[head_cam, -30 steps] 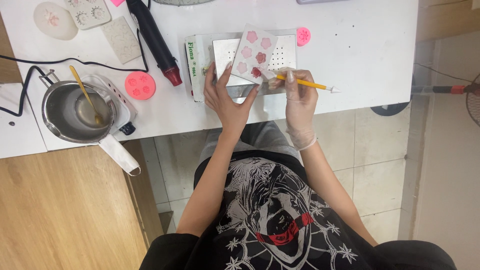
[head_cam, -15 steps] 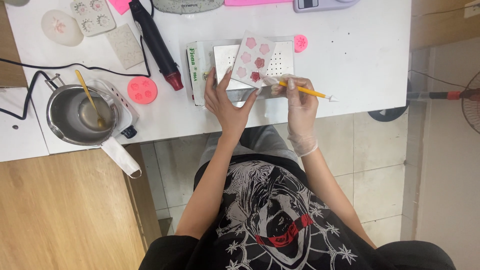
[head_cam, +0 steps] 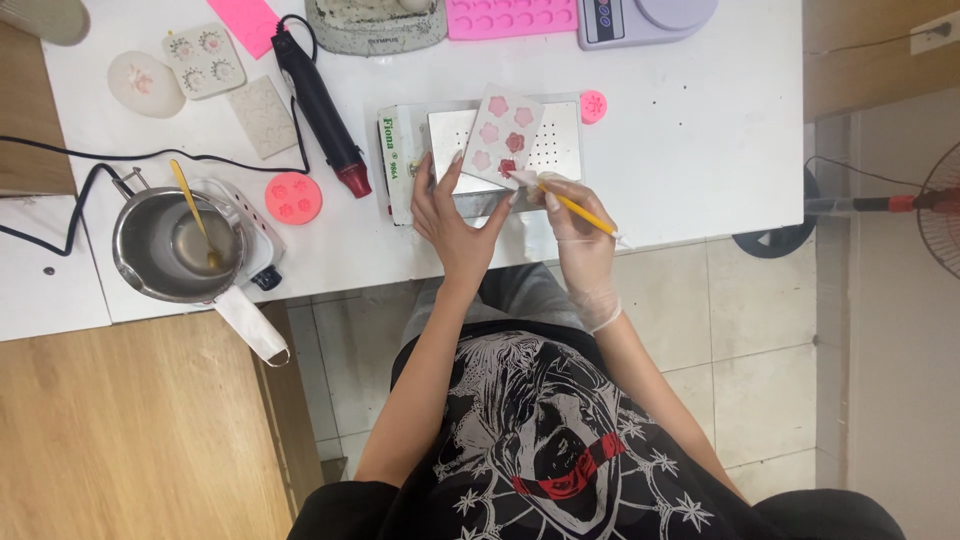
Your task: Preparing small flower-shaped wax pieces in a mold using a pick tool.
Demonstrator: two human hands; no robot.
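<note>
Mould (head_cam: 508, 138): pale square slab, flower-shaped cavities filled pink and red, tilted over perforated metal plate (head_cam: 545, 140) at table (head_cam: 700, 130) front edge | left hand (head_cam: 455, 215): bare, pinching mould's lower edge | right hand (head_cam: 580, 235): gloved, gripping yellow stick (head_cam: 575, 207), tip at red flower | nearby: black heat gun (head_cam: 318, 100), steel pot (head_cam: 175, 248).

Mould (head_cam: 503, 136) on metal plate (head_cam: 560, 140); pot (head_cam: 175, 247) left, scale (head_cam: 645, 18) behind
</note>
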